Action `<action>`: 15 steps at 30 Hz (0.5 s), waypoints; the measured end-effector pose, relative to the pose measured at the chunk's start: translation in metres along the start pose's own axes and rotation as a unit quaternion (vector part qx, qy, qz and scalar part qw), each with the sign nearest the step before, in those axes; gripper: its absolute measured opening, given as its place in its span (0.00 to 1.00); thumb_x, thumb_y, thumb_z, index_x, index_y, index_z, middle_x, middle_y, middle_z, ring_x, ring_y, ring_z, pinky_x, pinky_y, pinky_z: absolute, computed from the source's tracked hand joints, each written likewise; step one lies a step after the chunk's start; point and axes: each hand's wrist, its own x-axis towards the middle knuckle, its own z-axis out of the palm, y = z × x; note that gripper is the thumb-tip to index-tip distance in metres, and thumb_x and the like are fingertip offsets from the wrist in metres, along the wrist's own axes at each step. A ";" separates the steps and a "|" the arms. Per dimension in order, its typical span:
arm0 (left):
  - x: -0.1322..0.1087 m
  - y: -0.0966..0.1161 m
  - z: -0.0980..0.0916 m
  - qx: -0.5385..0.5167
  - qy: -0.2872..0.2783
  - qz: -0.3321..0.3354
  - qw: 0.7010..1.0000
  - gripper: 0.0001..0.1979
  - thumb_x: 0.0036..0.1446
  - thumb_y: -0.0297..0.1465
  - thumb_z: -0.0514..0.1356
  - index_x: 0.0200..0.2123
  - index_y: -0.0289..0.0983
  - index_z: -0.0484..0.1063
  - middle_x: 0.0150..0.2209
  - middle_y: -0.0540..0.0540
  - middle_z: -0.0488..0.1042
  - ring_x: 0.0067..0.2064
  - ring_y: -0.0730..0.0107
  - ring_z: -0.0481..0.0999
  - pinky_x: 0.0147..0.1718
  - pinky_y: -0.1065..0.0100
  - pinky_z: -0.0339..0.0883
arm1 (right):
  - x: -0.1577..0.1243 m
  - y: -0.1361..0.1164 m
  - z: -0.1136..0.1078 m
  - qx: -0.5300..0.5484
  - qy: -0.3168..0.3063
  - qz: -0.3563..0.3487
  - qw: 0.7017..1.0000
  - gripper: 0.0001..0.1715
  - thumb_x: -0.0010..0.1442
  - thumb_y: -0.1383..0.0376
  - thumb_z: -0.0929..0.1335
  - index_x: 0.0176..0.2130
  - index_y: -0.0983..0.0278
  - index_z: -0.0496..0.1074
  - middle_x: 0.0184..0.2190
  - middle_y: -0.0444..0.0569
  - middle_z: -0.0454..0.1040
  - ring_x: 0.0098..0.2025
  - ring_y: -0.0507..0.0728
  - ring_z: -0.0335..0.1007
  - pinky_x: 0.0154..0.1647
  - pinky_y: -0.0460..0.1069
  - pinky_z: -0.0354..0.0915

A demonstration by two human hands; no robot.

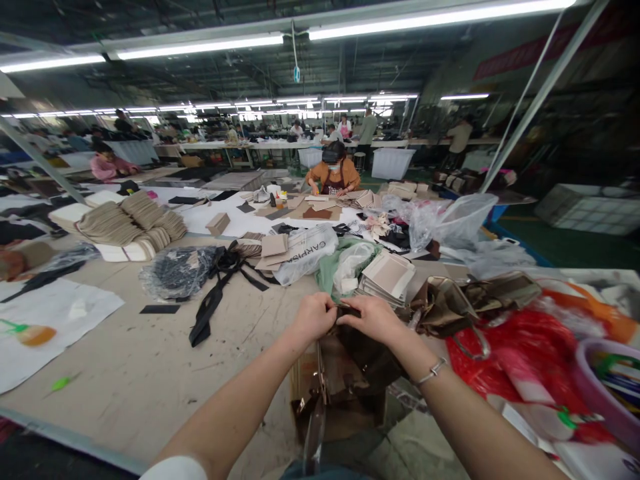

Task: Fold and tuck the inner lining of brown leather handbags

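My left hand (314, 316) and my right hand (373, 319) meet at the middle of the view, both closed on the top edge of a dark brown leather piece (356, 360) that hangs down toward me. The fingers of each hand pinch the piece close together. A thin bracelet (431, 373) is on my right wrist. Just beyond my hands lies a stack of beige cut panels (389, 275) and a green plastic bag (336, 263).
The big worktable (150, 360) holds black straps (215, 293), stacked tan pieces (130, 223), clear bags (440, 223), brown bag parts (475, 297), red plastic (520, 353) and a purple tub (607, 387). A person in orange (334, 177) works opposite; others work further back.
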 end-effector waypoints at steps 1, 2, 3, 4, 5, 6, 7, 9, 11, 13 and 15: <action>0.000 0.000 0.000 0.001 0.003 0.004 1.000 0.05 0.47 0.26 0.56 0.23 0.36 0.71 0.24 0.48 0.74 0.28 0.69 0.72 0.29 0.70 0.62 | 0.001 0.000 0.001 -0.002 0.006 0.001 1.000 0.22 0.60 0.51 0.62 0.50 0.56 0.71 0.42 0.47 0.76 0.43 0.56 0.70 0.42 0.47 0.62; 0.000 0.000 -0.001 0.002 0.005 0.006 1.000 0.05 0.48 0.26 0.56 0.23 0.36 0.71 0.24 0.48 0.74 0.28 0.69 0.72 0.30 0.70 0.62 | 0.003 -0.001 0.001 -0.006 0.008 0.002 1.000 0.21 0.61 0.52 0.62 0.50 0.55 0.71 0.42 0.47 0.76 0.43 0.56 0.70 0.43 0.47 0.62; 0.000 0.000 -0.001 0.002 0.005 0.007 1.000 0.05 0.48 0.26 0.56 0.23 0.36 0.71 0.24 0.48 0.74 0.28 0.69 0.72 0.30 0.70 0.62 | 0.005 -0.001 0.001 -0.010 0.007 0.002 1.000 0.20 0.62 0.53 0.61 0.49 0.55 0.72 0.42 0.47 0.76 0.43 0.55 0.70 0.43 0.47 0.62; 0.000 0.000 -0.002 0.001 0.005 0.007 1.000 0.05 0.48 0.26 0.56 0.23 0.36 0.70 0.25 0.48 0.74 0.29 0.69 0.72 0.30 0.70 0.62 | 0.007 -0.002 0.001 -0.015 0.003 0.001 1.000 0.19 0.63 0.54 0.61 0.48 0.54 0.72 0.42 0.46 0.76 0.43 0.55 0.71 0.42 0.47 0.62; 0.000 -0.001 -0.003 -0.004 0.004 0.005 1.000 0.05 0.48 0.26 0.56 0.23 0.36 0.70 0.25 0.48 0.74 0.29 0.69 0.72 0.30 0.70 0.63 | 0.009 -0.002 0.000 -0.019 -0.002 -0.001 1.000 0.18 0.63 0.55 0.61 0.47 0.54 0.73 0.41 0.46 0.77 0.42 0.55 0.71 0.42 0.47 0.62; 0.000 -0.002 -0.003 -0.015 0.003 0.003 1.000 0.04 0.49 0.26 0.57 0.24 0.36 0.69 0.25 0.49 0.74 0.29 0.70 0.73 0.31 0.70 0.63 | 0.010 -0.003 -0.001 -0.023 -0.007 -0.003 1.000 0.17 0.63 0.56 0.61 0.46 0.54 0.74 0.41 0.45 0.77 0.42 0.55 0.71 0.41 0.47 0.62; -0.001 -0.004 -0.003 -0.034 0.001 0.000 0.999 0.03 0.48 0.26 0.57 0.25 0.36 0.69 0.26 0.49 0.74 0.29 0.70 0.73 0.31 0.70 0.64 | 0.012 -0.004 -0.002 -0.027 -0.010 -0.004 1.000 0.17 0.63 0.56 0.60 0.44 0.54 0.75 0.40 0.45 0.77 0.42 0.55 0.71 0.41 0.47 0.62; -0.002 -0.007 -0.003 -0.089 -0.001 -0.010 0.996 0.04 0.48 0.25 0.58 0.31 0.37 0.68 0.27 0.50 0.75 0.30 0.71 0.74 0.32 0.71 0.65 | 0.013 -0.005 -0.003 -0.036 -0.014 -0.004 0.999 0.16 0.64 0.57 0.60 0.42 0.54 0.75 0.39 0.45 0.77 0.41 0.55 0.71 0.40 0.47 0.62; -0.003 -0.010 -0.003 -0.142 -0.002 -0.026 0.989 0.12 0.47 0.25 0.60 0.38 0.37 0.66 0.28 0.52 0.76 0.30 0.72 0.75 0.31 0.72 0.66 | 0.013 -0.006 -0.003 -0.042 -0.016 0.000 0.999 0.16 0.64 0.58 0.60 0.42 0.55 0.75 0.39 0.46 0.77 0.42 0.55 0.71 0.39 0.47 0.61; -0.003 -0.012 -0.005 -0.153 -0.013 -0.041 0.987 0.14 0.46 0.26 0.62 0.39 0.37 0.67 0.28 0.52 0.76 0.30 0.71 0.75 0.30 0.72 0.66 | 0.012 -0.007 -0.003 -0.046 -0.015 0.002 0.999 0.16 0.64 0.58 0.60 0.42 0.56 0.75 0.39 0.47 0.77 0.42 0.55 0.71 0.39 0.47 0.61; -0.002 -0.011 -0.008 -0.127 -0.034 -0.044 0.990 0.09 0.46 0.29 0.63 0.34 0.36 0.71 0.26 0.51 0.76 0.29 0.71 0.75 0.28 0.72 0.65 | 0.011 -0.007 -0.002 -0.050 -0.012 0.002 0.999 0.17 0.64 0.58 0.59 0.42 0.56 0.75 0.38 0.47 0.77 0.42 0.55 0.70 0.39 0.47 0.61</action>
